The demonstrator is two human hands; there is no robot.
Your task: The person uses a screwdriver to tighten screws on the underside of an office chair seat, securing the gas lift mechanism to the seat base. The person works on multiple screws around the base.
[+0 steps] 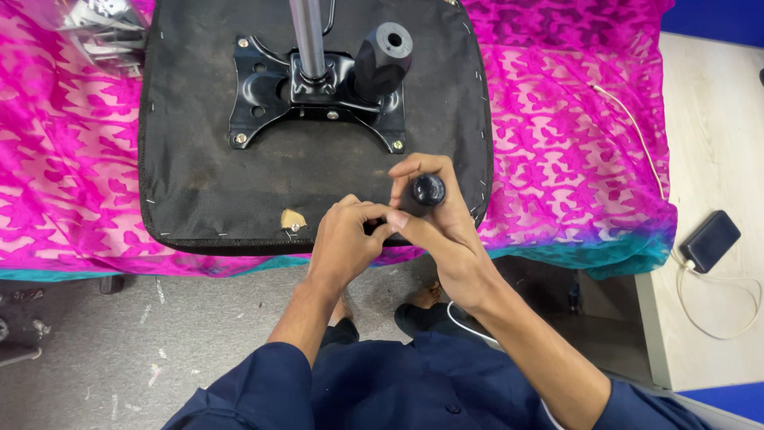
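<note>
An upturned black chair seat (207,143) lies on a pink patterned cloth (573,135). A black metal mounting plate (263,95) is screwed to its underside, with a chrome post (309,36) and a black lever knob (382,56) rising from it. My right hand (442,215) grips a tool with a round black handle (428,189), held upright at the seat's near edge. My left hand (342,243) pinches at the tool's tip below the handle, fingers closed on something too small to see. A torn spot showing tan foam (292,219) sits just left of my left hand.
A white cable (637,131) runs over the cloth to a dark power bank (711,240) on a pale surface at the right. A shiny chrome chair base (99,28) is at the top left. Grey floor lies below, with my bare feet (426,295) on it.
</note>
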